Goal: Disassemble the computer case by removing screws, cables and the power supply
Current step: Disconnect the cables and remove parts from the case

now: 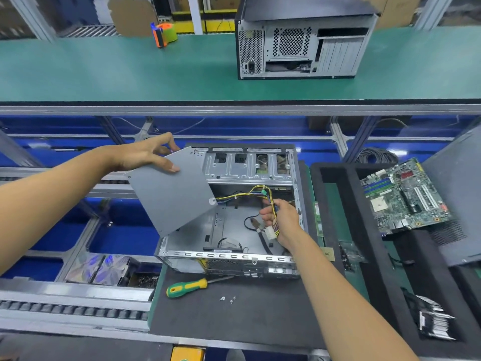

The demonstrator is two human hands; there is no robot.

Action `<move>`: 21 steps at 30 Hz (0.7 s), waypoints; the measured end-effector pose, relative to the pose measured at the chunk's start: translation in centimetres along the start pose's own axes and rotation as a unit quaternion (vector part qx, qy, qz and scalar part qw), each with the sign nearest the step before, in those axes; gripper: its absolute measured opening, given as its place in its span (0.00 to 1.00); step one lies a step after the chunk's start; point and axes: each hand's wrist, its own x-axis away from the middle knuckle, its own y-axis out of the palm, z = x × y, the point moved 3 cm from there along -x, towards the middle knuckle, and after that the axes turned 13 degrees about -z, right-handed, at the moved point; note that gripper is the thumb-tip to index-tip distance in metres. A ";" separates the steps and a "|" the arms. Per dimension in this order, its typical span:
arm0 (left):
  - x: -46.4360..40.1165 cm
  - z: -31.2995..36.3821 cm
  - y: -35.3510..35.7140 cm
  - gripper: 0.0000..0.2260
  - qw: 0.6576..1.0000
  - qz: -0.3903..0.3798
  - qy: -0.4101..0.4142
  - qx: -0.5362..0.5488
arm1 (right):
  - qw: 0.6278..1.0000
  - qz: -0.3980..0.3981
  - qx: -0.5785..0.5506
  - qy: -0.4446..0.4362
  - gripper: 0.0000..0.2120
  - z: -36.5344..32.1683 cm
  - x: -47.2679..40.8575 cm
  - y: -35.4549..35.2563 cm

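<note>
An open computer case [296, 194] lies on its side on a black mat. My left hand [148, 155] grips the top corner of the grey power supply [171, 194] and holds it tilted above the case's left side. Yellow, black and blue cables [242, 195] run from the power supply to my right hand [279, 217], which grips the bundle with its white connectors inside the case. A black cable [229, 242] lies on the case floor. Three loose screws [227, 299] lie on the mat in front of the case.
A green-and-yellow screwdriver [188, 287] lies on the mat [234, 316] before the case. A motherboard [406, 196] sits in a black foam tray at right. Another case [304, 45] stands on the green upper shelf, near a tape dispenser [164, 33]. Blue bins lie at left.
</note>
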 end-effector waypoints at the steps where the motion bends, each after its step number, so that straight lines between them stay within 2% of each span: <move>1: -0.1 0.1 0.0 0.28 1.000 0.000 -0.001 0.000 | 1.000 0.002 -0.004 0.002 0.14 0.0 0.0 0.0; 6: 0.1 0.4 0.1 0.31 1.000 0.008 -0.007 0.002 | 0.999 -0.009 -0.030 0.014 0.14 -0.1 -0.2 -0.3; 10: 0.6 0.9 0.8 0.31 0.998 0.052 -0.010 0.022 | 0.999 -0.022 -0.033 -0.008 0.09 0.0 -0.2 -0.4; 12: 0.8 1.4 1.6 0.30 0.995 0.091 -0.009 0.031 | 0.999 -0.029 0.009 -0.030 0.09 0.2 -0.3 -0.1; 14: 0.9 2.2 2.8 0.29 0.990 0.138 -0.022 0.035 | 0.997 -0.042 0.062 -0.029 0.13 0.6 -0.5 0.4; 17: 0.6 3.7 5.1 0.31 0.970 0.223 -0.083 -0.046 | 0.974 -0.031 0.226 0.001 0.18 1.6 -0.8 0.6; 19: 0.2 4.4 6.3 0.32 0.958 0.244 -0.113 -0.096 | 0.959 -0.021 0.280 0.032 0.23 2.5 -1.2 0.7; 21: -0.5 4.6 7.7 0.33 0.956 0.244 -0.119 -0.111 | 0.958 -0.017 0.279 0.067 0.24 3.1 -1.7 0.7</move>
